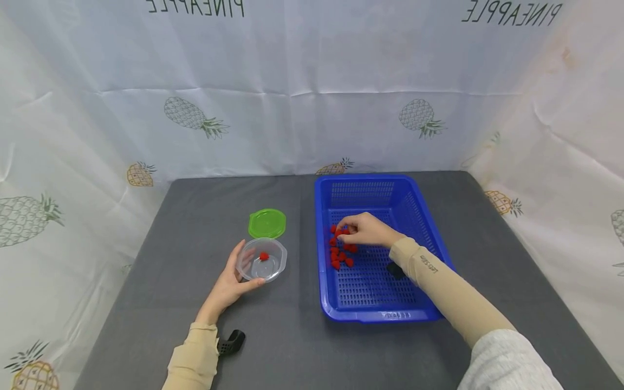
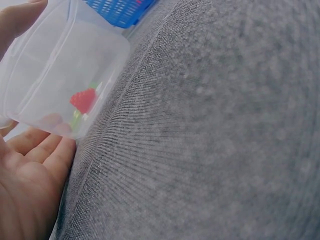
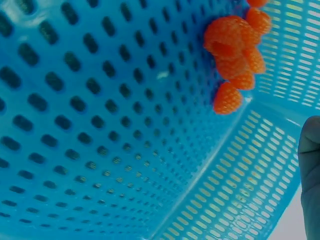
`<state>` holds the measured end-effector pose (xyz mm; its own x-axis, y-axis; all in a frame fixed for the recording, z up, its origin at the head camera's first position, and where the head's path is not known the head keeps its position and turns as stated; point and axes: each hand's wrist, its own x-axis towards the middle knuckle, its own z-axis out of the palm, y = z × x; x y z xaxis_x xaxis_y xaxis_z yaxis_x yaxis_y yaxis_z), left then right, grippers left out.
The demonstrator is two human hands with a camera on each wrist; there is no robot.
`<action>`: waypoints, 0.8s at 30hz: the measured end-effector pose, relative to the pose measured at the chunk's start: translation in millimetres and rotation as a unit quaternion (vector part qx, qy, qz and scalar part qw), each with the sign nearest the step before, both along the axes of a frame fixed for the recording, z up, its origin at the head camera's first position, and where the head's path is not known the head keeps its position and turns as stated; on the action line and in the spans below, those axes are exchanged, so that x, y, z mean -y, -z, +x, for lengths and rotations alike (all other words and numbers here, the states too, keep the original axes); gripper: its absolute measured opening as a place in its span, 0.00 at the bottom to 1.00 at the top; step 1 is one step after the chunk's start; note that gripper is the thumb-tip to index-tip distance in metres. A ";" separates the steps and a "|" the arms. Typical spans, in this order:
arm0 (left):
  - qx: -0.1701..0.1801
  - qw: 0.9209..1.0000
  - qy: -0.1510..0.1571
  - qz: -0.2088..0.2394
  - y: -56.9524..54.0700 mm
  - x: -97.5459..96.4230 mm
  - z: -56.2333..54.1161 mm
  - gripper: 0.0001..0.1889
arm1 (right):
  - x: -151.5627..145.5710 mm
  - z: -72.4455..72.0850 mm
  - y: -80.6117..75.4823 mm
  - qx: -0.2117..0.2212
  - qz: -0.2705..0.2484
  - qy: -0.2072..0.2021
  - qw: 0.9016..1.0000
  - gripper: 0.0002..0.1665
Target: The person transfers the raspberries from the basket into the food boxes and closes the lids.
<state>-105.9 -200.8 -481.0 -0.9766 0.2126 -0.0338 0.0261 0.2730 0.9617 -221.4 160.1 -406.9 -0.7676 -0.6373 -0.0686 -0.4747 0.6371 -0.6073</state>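
My left hand holds a clear plastic container, its thumb at the near rim and its fingers along the left side. Inside the container lies one red raspberry, which also shows through the wall in the left wrist view. My right hand is inside the blue basket, thumb and fingers spread apart over a cluster of raspberries by the basket's left wall. In the right wrist view only the thumb shows, apart from the raspberries; the other fingers are out of that view.
A green lid lies flat on the grey table, just behind the container. The basket's raised walls surround my right hand. A pineapple-print curtain hangs at the back and on both sides.
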 end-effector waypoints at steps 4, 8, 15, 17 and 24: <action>0.000 1.000 -0.002 -0.001 -0.5 0.0 0.2 0.56 | -1.1 0.6 -5.6 -0.009 -0.021 -0.007 1.000 0.13; -0.001 1.000 -0.004 -0.004 -0.3 -0.1 0.0 0.56 | -0.1 2.9 -13.6 -0.024 -0.039 -0.012 0.999 0.13; 0.004 1.000 -0.003 -0.001 0.2 0.2 -0.8 0.56 | 8.9 9.4 -36.3 -0.037 -0.072 -0.029 0.996 0.09; 0.006 1.000 -0.003 -0.001 0.2 0.5 -1.0 0.56 | 12.6 10.4 -40.0 -0.044 -0.077 -0.038 0.995 0.09; 0.009 1.000 -0.002 -0.007 1.3 0.7 -1.0 0.56 | 29.7 14.1 -48.8 -0.079 -0.097 -0.078 0.989 0.09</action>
<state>-107.0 -201.5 -482.3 -0.9768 0.2073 -0.0544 0.0077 0.2873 0.9578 -207.3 130.5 -358.1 -0.6503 -0.7385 0.1784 -0.6563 0.4278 -0.6215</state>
